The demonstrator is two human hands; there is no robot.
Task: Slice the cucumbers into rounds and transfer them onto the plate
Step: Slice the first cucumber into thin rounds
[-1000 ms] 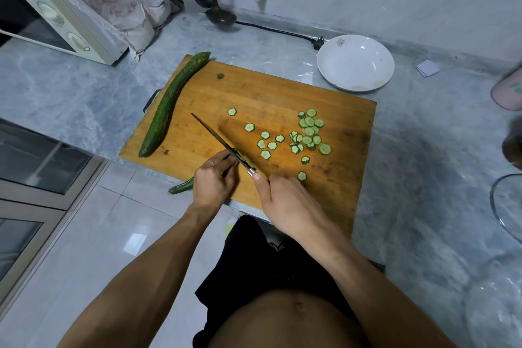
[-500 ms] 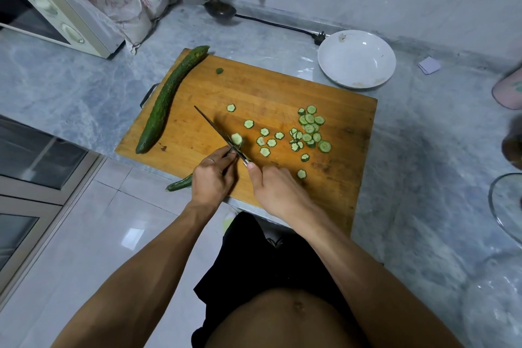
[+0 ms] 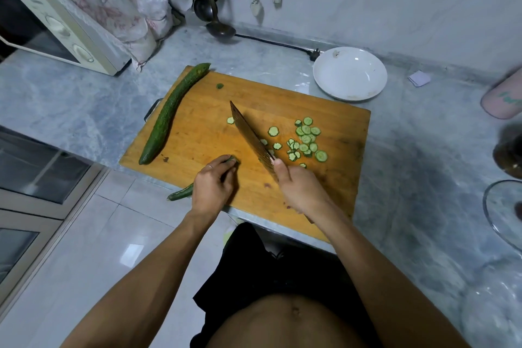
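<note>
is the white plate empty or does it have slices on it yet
Empty: the white plate shows only bare white surface, while the cucumber slices lie on the cutting board.

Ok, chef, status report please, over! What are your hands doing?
Left hand gripping cucumber; right hand holding knife, blade tilted. Slices on board; plate has none. Nothing blocking.

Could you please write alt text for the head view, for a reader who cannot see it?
A person's right hand holds a knife tilted over a wooden cutting board, while the left hand grips a cucumber at the board's near edge. Cut rounds lie scattered on the board, a whole cucumber rests along its left side, and a white plate sits beyond it.
</note>
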